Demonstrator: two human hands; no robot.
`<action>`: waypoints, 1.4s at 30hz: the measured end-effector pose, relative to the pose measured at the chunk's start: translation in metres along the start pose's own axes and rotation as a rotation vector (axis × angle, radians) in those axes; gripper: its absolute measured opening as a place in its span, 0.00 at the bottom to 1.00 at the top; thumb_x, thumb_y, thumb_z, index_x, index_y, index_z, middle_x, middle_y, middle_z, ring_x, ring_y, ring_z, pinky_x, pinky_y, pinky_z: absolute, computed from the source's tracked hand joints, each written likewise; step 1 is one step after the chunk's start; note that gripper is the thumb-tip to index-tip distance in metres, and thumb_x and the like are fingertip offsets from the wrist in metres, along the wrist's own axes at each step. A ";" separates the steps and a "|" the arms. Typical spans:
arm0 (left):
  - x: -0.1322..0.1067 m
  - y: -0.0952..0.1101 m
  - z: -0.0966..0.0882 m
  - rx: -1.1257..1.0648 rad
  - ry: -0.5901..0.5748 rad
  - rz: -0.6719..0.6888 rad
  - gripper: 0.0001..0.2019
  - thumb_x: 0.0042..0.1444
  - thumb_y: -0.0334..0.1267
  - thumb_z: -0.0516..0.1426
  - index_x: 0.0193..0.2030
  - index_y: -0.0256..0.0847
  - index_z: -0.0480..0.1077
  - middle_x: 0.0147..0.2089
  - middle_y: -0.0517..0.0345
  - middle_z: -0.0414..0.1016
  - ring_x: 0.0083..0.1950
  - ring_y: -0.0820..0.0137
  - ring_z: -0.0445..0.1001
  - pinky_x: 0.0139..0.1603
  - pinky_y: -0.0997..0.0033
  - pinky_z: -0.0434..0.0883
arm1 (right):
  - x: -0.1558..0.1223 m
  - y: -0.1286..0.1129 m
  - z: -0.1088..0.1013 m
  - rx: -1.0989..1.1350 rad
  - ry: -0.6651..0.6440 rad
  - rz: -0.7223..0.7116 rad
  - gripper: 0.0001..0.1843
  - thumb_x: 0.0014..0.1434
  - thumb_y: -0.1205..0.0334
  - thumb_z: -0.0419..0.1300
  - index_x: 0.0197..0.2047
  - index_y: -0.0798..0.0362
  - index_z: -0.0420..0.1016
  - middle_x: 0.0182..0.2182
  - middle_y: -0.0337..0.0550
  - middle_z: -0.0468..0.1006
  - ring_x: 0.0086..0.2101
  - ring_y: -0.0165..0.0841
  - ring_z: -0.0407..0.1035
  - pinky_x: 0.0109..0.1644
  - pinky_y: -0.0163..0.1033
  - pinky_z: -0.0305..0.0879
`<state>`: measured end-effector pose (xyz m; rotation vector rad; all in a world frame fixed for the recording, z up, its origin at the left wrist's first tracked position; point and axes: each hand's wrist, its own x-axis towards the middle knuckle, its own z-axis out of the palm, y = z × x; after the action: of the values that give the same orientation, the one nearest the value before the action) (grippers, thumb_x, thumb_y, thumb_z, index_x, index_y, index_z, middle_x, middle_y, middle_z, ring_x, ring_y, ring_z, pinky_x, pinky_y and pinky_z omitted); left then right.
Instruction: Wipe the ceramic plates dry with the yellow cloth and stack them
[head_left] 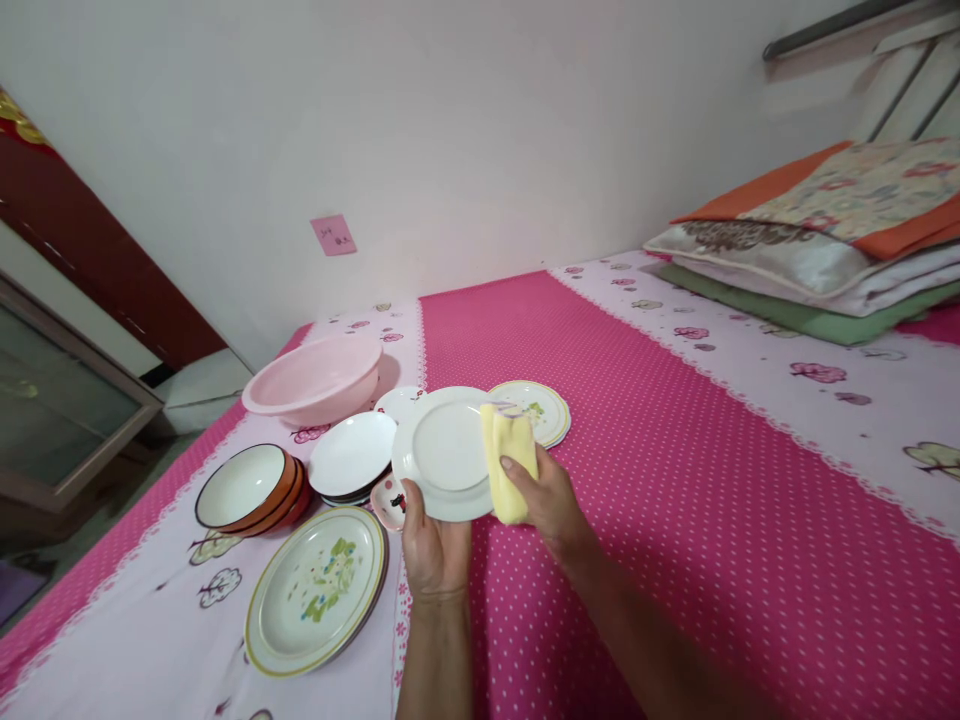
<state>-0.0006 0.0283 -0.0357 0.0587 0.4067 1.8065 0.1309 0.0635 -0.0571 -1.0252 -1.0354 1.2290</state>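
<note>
My left hand (435,548) grips the lower left rim of a white plate (450,447), thumb on the near face, and holds it tilted above the bed. A folded yellow cloth (511,465) is pinched in my right hand (546,492), its thumb on top, against the plate's right edge. Partly hidden behind the held plate is a plate with a yellow rim and a green print (536,410). To the left of my left hand lies a small pink dish with a dark figure (388,502), partly covered.
Larger patterned plates (319,590) lie stacked at front left. Beyond them are orange bowls (251,490), white plates (352,452) and a pink basin (315,380). Folded bedding (810,240) sits at far right on the pink dotted sheet (675,480), by the wall.
</note>
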 end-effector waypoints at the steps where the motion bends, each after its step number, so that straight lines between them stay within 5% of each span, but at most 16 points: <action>1: 0.000 0.002 0.002 -0.011 0.022 -0.004 0.22 0.75 0.44 0.47 0.71 0.49 0.68 0.67 0.52 0.75 0.73 0.64 0.67 0.75 0.60 0.59 | -0.002 -0.002 0.003 0.148 -0.036 0.079 0.37 0.52 0.43 0.70 0.60 0.54 0.73 0.51 0.52 0.84 0.49 0.50 0.79 0.51 0.50 0.77; 5: -0.001 0.003 0.011 0.026 0.086 -0.051 0.21 0.75 0.41 0.48 0.70 0.47 0.70 0.63 0.52 0.79 0.68 0.65 0.73 0.72 0.65 0.65 | -0.008 -0.018 0.007 0.419 -0.062 0.209 0.36 0.43 0.48 0.78 0.53 0.54 0.78 0.46 0.48 0.86 0.44 0.46 0.81 0.46 0.44 0.77; 10: 0.005 -0.004 0.002 0.256 0.083 -0.058 0.17 0.73 0.34 0.52 0.63 0.39 0.75 0.58 0.48 0.83 0.63 0.65 0.78 0.67 0.65 0.71 | -0.011 -0.038 -0.001 0.377 0.028 0.104 0.33 0.43 0.49 0.77 0.51 0.54 0.76 0.45 0.48 0.86 0.42 0.45 0.80 0.45 0.44 0.76; 16: 0.004 -0.003 -0.005 0.671 0.152 0.150 0.14 0.64 0.43 0.65 0.54 0.44 0.79 0.57 0.50 0.83 0.59 0.63 0.80 0.65 0.60 0.71 | -0.015 -0.047 -0.020 -0.280 0.014 -0.355 0.10 0.60 0.61 0.63 0.45 0.52 0.75 0.36 0.42 0.81 0.35 0.38 0.74 0.39 0.40 0.70; 19: -0.006 -0.001 0.011 0.568 -0.040 0.056 0.22 0.64 0.54 0.62 0.56 0.40 0.79 0.58 0.45 0.82 0.63 0.58 0.77 0.66 0.59 0.70 | -0.017 -0.045 -0.022 -0.629 -0.109 -0.703 0.12 0.60 0.71 0.56 0.45 0.52 0.73 0.36 0.44 0.76 0.38 0.40 0.69 0.43 0.43 0.67; 22: -0.010 0.002 0.021 0.420 -0.079 -0.026 0.19 0.66 0.49 0.62 0.56 0.39 0.79 0.56 0.47 0.83 0.64 0.58 0.77 0.67 0.61 0.70 | -0.022 -0.044 -0.014 -0.928 -0.341 -0.863 0.14 0.59 0.76 0.55 0.45 0.53 0.73 0.38 0.47 0.75 0.41 0.42 0.66 0.44 0.46 0.62; 26: 0.000 0.012 0.010 0.315 0.075 -0.153 0.14 0.66 0.33 0.57 0.55 0.35 0.80 0.48 0.47 0.86 0.59 0.59 0.81 0.65 0.61 0.72 | -0.031 -0.051 -0.001 -1.162 -0.561 -0.828 0.12 0.62 0.73 0.59 0.48 0.53 0.75 0.42 0.46 0.77 0.42 0.42 0.64 0.45 0.46 0.60; 30: 0.007 0.024 -0.006 0.213 0.081 -0.281 0.17 0.64 0.30 0.54 0.54 0.36 0.80 0.43 0.48 0.87 0.59 0.55 0.81 0.63 0.58 0.75 | -0.044 -0.062 0.005 -1.152 -0.654 -0.735 0.10 0.64 0.73 0.59 0.46 0.53 0.76 0.43 0.46 0.77 0.43 0.41 0.65 0.45 0.45 0.59; 33: 0.005 0.029 -0.008 0.234 0.060 -0.307 0.18 0.62 0.28 0.57 0.57 0.38 0.80 0.45 0.50 0.87 0.58 0.54 0.81 0.63 0.58 0.75 | -0.049 -0.070 -0.006 -1.045 -0.730 -0.612 0.12 0.59 0.78 0.59 0.41 0.53 0.78 0.40 0.43 0.78 0.42 0.39 0.67 0.46 0.43 0.61; 36: 0.003 0.028 -0.003 0.277 0.071 -0.154 0.23 0.62 0.26 0.58 0.63 0.41 0.76 0.48 0.52 0.87 0.55 0.57 0.83 0.65 0.58 0.74 | -0.041 -0.082 -0.036 -0.869 -0.770 -0.467 0.16 0.55 0.78 0.58 0.40 0.51 0.80 0.39 0.42 0.80 0.42 0.37 0.71 0.48 0.41 0.64; 38: 0.002 0.026 0.001 0.285 0.100 -0.052 0.24 0.65 0.26 0.57 0.66 0.40 0.73 0.47 0.51 0.87 0.52 0.59 0.85 0.66 0.57 0.73 | -0.031 -0.093 -0.060 -0.766 -0.633 -0.376 0.16 0.58 0.74 0.57 0.43 0.50 0.81 0.42 0.42 0.81 0.44 0.37 0.73 0.49 0.41 0.67; 42: 0.003 0.020 0.004 0.259 0.114 -0.063 0.22 0.70 0.29 0.53 0.68 0.39 0.71 0.48 0.47 0.87 0.50 0.61 0.85 0.67 0.56 0.72 | -0.017 -0.111 -0.090 -0.699 0.068 -0.386 0.15 0.59 0.58 0.63 0.48 0.51 0.82 0.36 0.44 0.82 0.32 0.39 0.73 0.33 0.41 0.66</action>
<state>-0.0188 0.0283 -0.0263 0.1222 0.7151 1.6911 0.2422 0.0361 0.0298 -1.2950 -1.5725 0.5084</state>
